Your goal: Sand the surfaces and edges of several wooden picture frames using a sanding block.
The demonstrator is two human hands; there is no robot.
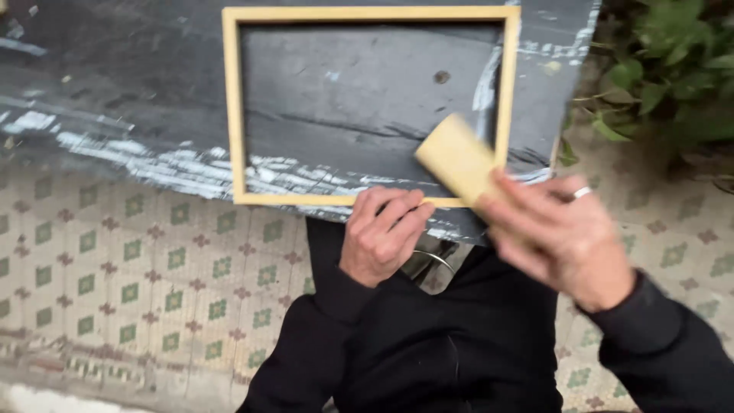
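The left hand (380,235) presses curled fingers on the near rail of a pale wooden frame (233,107), which lies flat on a dark, paint-streaked board (115,84) just ahead of it. The right hand (569,239), blurred, grips a tan rectangular block (456,157) over the frame's near right corner. The frame's wood looks bare and matte all round; how much has been rubbed is unclear.
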